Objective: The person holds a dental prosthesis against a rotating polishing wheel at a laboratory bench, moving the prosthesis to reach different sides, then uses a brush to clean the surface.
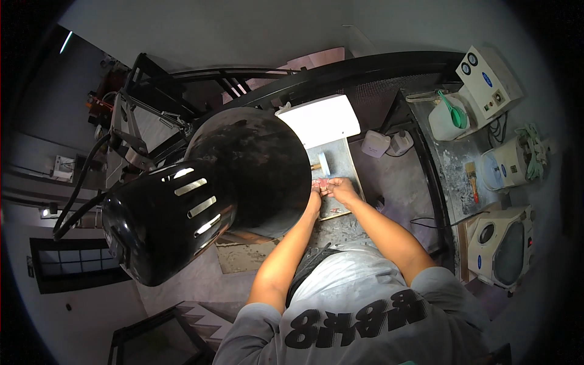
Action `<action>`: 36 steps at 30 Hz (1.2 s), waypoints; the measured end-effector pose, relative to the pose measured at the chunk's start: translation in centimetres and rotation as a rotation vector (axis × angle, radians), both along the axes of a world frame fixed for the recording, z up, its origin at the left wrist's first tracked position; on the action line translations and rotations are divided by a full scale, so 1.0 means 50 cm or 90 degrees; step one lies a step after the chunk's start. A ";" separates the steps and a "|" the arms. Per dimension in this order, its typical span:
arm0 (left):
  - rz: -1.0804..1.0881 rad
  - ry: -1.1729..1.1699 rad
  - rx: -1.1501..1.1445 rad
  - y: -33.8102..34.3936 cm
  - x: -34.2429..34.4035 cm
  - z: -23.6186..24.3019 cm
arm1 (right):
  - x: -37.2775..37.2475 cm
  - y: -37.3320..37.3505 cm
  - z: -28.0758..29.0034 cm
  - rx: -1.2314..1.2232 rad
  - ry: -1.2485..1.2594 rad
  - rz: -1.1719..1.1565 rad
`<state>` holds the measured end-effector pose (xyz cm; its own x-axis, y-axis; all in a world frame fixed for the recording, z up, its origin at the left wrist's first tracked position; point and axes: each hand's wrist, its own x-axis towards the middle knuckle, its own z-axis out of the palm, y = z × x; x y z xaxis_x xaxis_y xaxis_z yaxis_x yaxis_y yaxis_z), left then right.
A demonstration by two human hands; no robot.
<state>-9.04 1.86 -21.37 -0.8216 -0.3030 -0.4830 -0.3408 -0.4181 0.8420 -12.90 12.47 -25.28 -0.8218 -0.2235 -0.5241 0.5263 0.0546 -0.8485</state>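
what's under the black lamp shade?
The black lamp shade covers the left part of the grey bench. Visible at its right edge: both hands, left hand and right hand, holding a small pinkish piece. Anything beneath the shade is hidden.

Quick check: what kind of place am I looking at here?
Probably a small dental or craft lab bench: a black desk lamp over the work, white benchtop machines at the right, a mixing bowl with green spatula.

Person in a grey short-sleeved T-shirt with large black block lettering across the chest at 6 o'clock, translucent plastic apron over the front with a dark strap, bare forearms, no gloves on either of the hands, no watch or rings visible
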 end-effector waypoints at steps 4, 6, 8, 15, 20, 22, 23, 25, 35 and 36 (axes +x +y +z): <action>0.014 0.025 0.005 -0.020 -0.016 -0.037 | -0.005 -0.015 0.037 -0.043 0.007 -0.027; 0.008 0.032 -0.007 -0.023 -0.029 -0.052 | -0.014 -0.019 0.049 -0.057 0.013 -0.026; -0.021 0.009 -0.053 -0.019 -0.049 -0.056 | -0.026 -0.012 0.038 -0.051 0.011 -0.037; -0.033 -0.038 -0.055 -0.044 -0.076 -0.101 | -0.043 -0.028 0.059 -0.053 -0.069 -0.096; -0.061 -0.029 -0.064 -0.040 -0.079 -0.095 | -0.049 -0.016 0.034 -0.065 -0.059 -0.075; -0.058 -0.031 -0.055 -0.042 -0.075 -0.092 | -0.048 -0.017 0.038 -0.063 -0.061 -0.075; -0.058 -0.030 -0.045 -0.040 -0.074 -0.088 | -0.048 -0.013 0.037 -0.061 -0.071 -0.077; -0.052 -0.028 -0.028 -0.037 -0.069 -0.081 | -0.046 -0.011 0.040 -0.059 -0.081 -0.078; -0.060 0.060 -0.084 -0.028 -0.029 -0.032 | -0.002 -0.001 0.029 -0.152 -0.036 -0.071; -0.060 0.060 -0.084 -0.026 -0.028 -0.027 | 0.001 -0.001 0.029 -0.156 -0.027 -0.076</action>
